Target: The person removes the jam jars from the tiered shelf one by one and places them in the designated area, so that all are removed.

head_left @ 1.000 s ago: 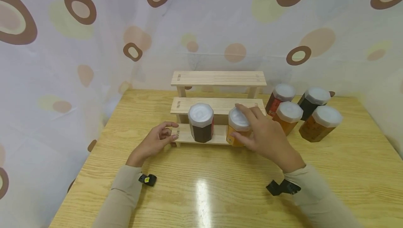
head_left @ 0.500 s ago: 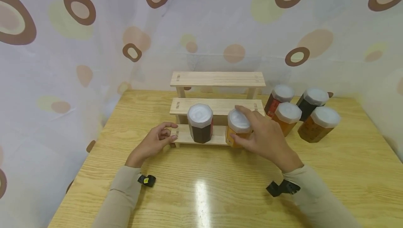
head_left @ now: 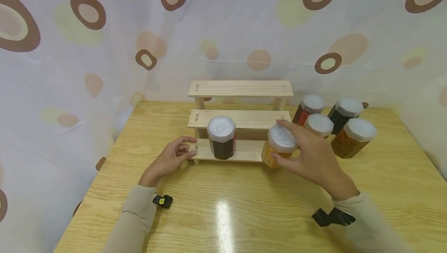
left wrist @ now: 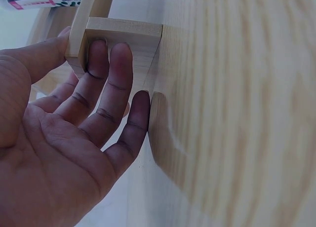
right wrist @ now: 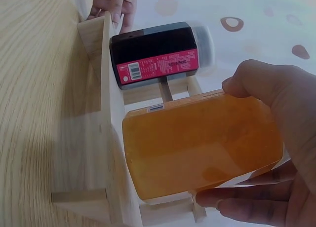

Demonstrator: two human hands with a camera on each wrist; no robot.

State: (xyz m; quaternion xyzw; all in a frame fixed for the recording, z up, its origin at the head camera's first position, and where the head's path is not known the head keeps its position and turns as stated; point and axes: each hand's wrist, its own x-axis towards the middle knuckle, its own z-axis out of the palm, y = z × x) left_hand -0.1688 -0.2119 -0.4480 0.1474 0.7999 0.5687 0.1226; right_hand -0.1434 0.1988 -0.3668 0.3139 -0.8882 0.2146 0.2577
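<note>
At the lowest step of a three-tier wooden rack (head_left: pixel 241 89), my right hand (head_left: pixel 310 156) holds an orange jar (head_left: pixel 274 156) with a white lid. Thumb and fingers span its sides in the right wrist view. The orange jar (right wrist: pixel 202 145) is at the right end of that step; whether its base touches the board cannot be told. A dark jar (head_left: pixel 223 144) with a red label stands left of centre on the same step. My left hand (head_left: pixel 169 162) grips the step's left end, thumb on the board and curled fingers (left wrist: pixel 118 74) at its underside and leg.
Several lidded jars stand behind and right of my right hand: one red-labelled (head_left: pixel 303 116), one black (head_left: pixel 338 121), one orange (head_left: pixel 319 125) partly hidden, one speckled amber (head_left: pixel 345 144). A patterned curtain (head_left: pixel 223 24) hangs behind the wooden table (head_left: pixel 195 214).
My right hand has moved right along the lowest step with the orange jar, now partly covering the orange jar behind it. The left hand and the dark jar have stayed put.
</note>
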